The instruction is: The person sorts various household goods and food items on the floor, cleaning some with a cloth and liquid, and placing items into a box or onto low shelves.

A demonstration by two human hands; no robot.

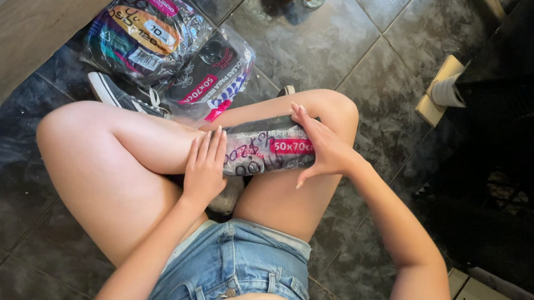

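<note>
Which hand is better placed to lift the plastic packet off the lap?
Right, probably. The right hand lies spread over the plastic packet, fingers curling round its end. The left hand lies flat, touching only its near end.

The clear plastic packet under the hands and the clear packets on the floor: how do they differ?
The rolled clear plastic packet rests across the person's legs, while the flat clear plastic packets lie on the dark tiled floor. The left hand and right hand press on the rolled one; nothing touches the flat ones. The flat ones look wider. Both have shiny wrapping with pink labels.
</note>
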